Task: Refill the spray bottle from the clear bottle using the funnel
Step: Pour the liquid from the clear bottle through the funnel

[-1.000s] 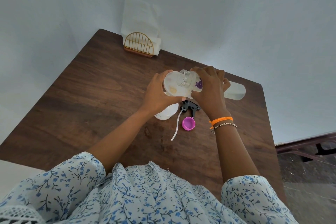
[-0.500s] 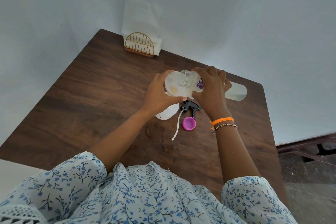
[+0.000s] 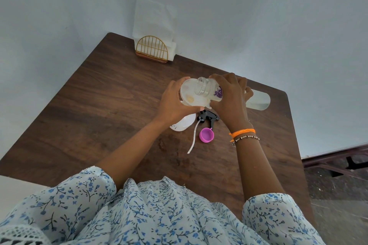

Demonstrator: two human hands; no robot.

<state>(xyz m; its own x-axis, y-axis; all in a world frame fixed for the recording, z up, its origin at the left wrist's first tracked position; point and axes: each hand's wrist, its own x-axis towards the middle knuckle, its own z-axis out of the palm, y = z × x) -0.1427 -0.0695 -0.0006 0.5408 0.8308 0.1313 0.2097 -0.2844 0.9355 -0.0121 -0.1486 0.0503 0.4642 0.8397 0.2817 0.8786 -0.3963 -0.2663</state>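
Over the funnel (image 3: 191, 93), right hand (image 3: 229, 99) grip around clear bottle (image 3: 258, 100).

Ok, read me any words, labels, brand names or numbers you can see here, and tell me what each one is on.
No text can be read.
Purple print on the tilted clear plastic bottle, held by the right hand: blurred and partly covered, unreadable.
Small dark marks on the white spray bottle body under the left hand: too small to read.
Pink round cap, black trigger sprayer head, translucent white funnel: no lettering visible.
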